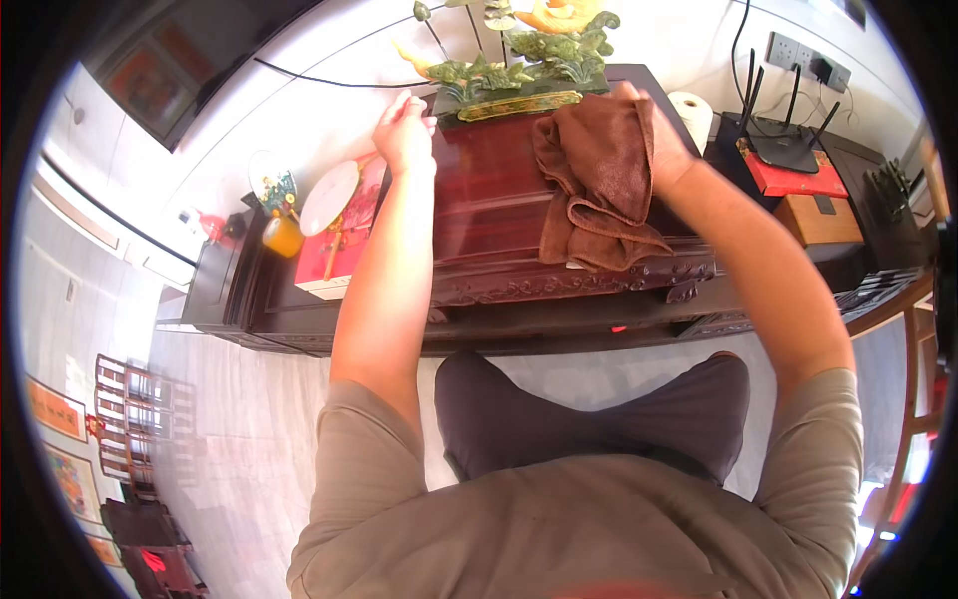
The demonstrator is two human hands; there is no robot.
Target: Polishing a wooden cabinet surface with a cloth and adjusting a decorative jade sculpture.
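My right hand [666, 150] grips a brown cloth [599, 172], which hides most of its fingers. The bunched cloth drapes over the right part of a glossy red-brown carved wooden stand [486, 198] and hangs past its front edge. Along the back of this stand sits a lotus-leaf ornament [516, 71] in green and yellow, on a dark base with a gilded front strip [520, 106]. My left hand [406, 135] is raised by the ornament's left end, its fingers partly curled. Whether it touches the base or the stand cannot be made out.
Left of the stand are a red box [352, 243], a white oval disc [329, 197] and a yellow cup [283, 236]. A paper roll [692, 116], a router [784, 146] with upright antennas and a wooden box [819, 219] stand to the right. Above left hangs a television [172, 75].
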